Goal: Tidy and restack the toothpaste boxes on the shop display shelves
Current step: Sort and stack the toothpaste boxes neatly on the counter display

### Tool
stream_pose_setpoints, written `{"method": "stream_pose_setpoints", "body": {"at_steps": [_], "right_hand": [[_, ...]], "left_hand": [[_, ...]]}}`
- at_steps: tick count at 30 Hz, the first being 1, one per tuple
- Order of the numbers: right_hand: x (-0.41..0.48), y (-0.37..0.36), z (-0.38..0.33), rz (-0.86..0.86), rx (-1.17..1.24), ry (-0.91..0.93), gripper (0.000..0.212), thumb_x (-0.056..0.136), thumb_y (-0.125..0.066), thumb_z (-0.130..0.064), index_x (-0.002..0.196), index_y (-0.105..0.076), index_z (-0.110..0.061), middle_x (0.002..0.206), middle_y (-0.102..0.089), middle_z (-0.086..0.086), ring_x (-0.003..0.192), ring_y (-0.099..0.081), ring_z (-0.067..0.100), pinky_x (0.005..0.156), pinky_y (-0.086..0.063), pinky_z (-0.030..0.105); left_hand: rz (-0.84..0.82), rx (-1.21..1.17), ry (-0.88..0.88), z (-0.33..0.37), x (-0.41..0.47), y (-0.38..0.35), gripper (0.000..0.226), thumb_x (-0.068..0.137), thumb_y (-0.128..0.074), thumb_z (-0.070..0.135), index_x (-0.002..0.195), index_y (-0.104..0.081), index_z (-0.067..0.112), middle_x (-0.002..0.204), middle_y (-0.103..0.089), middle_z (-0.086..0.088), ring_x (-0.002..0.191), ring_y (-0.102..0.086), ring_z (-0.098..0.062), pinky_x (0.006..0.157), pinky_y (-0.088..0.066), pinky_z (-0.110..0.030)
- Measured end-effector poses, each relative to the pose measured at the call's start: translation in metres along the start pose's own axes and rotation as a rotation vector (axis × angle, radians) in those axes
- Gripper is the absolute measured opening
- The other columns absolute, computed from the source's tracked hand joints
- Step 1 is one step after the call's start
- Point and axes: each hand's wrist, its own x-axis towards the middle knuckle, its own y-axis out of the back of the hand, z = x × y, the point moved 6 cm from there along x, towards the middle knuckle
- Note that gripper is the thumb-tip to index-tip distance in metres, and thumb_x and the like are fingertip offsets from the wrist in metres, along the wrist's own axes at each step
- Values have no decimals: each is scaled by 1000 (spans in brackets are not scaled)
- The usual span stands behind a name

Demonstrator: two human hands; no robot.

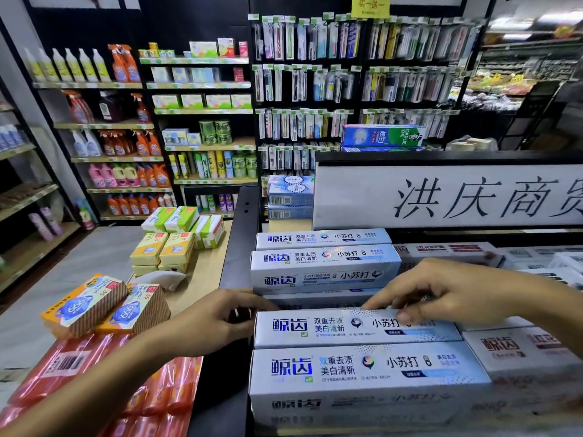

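Observation:
Several white-and-blue toothpaste boxes lie in rows on the display shelf. One of them, the middle toothpaste box [328,328], is held at both ends. My left hand [217,320] grips its left end, fingers curled over the edge. My right hand [441,291] rests on its upper right part, thumb pressing the face. In front of it lies a larger box [362,370]. Behind it sit a stacked box [321,266] and another [321,238] further back. White boxes with red print [517,348] fill the row to the right.
A black shelf divider [236,234] separates the toothpaste from a wooden counter with soap packs [164,250], orange-brown packs [104,307] and red wrapped bundles [94,373]. A white sign board [441,197] stands behind the boxes. Shelves of cleaning bottles and toothbrushes line the back wall.

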Motion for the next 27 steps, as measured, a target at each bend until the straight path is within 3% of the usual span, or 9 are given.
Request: {"method": "stream_pose_setpoints", "body": {"at_steps": [3,8,10,12,15,18,22,25,27], "right_hand": [[0,6,-3,28,-7,18,34,93,-68,-28,117,-66,-51,110,-71,-13,105,-64,4,90,-52,27],[3,14,-12,98,-18,83,24,91,-70,-29,112,-72,-39,104,-71,-20,98,-67,7,85,-53,25],[8,15,-13,161,-66,105,21,90,-72,-29,109,-74,-37,100,-73,-19,94,-68,7,82,-55,27],[11,27,-12,343,-85,110,21,87,-74,-31,107,-74,-38,97,-73,-16,89,-68,6,76,-55,27],[19,43,-11,538,-395,97,37,88,-69,-40,125,-64,-40,119,-62,-20,98,-54,-9,86,-40,11],[36,37,-1,426,-646,21,48,92,-57,-52,138,-52,-40,140,-45,-23,123,-36,-3,100,-29,14],[38,36,4,421,-584,41,42,89,-64,-48,130,-61,-38,134,-55,-21,122,-43,-1,98,-25,7],[39,41,4,433,-550,34,41,84,-70,-48,124,-64,-40,127,-60,-21,118,-50,1,102,-35,17],[41,41,4,430,-567,17,40,84,-72,-47,122,-64,-42,124,-61,-22,115,-51,1,101,-38,23]], "left_hand": [[-15,-34,-23,6,0,2,28,95,-66,25,120,-69,39,123,-67,25,117,-61,0,96,-45,-16],[-16,-30,33,4,-2,3,28,95,-69,22,120,-70,33,117,-72,16,110,-65,-7,95,-49,-24],[66,-8,60,0,-2,9,18,93,-70,22,110,-75,29,104,-75,10,98,-69,-9,87,-52,-27],[240,75,96,-6,-3,21,5,90,-74,25,93,-78,26,90,-73,8,84,-68,-8,77,-51,-29],[391,158,169,-15,-3,31,13,85,-79,30,96,-75,26,84,-64,5,72,-61,-12,69,-48,-27],[361,177,195,-20,1,28,33,83,-79,34,114,-72,26,88,-58,6,71,-57,-10,67,-43,-19],[318,194,190,-23,8,23,35,83,-79,39,116,-73,28,87,-56,9,73,-55,-7,65,-37,-10],[294,199,169,-21,15,24,22,79,-82,40,95,-68,46,83,-54,7,72,-54,-8,64,-37,-11],[281,200,163,-21,19,25,31,75,-85,41,78,-58,56,83,-55,6,70,-54,-7,63,-38,-11]]}}
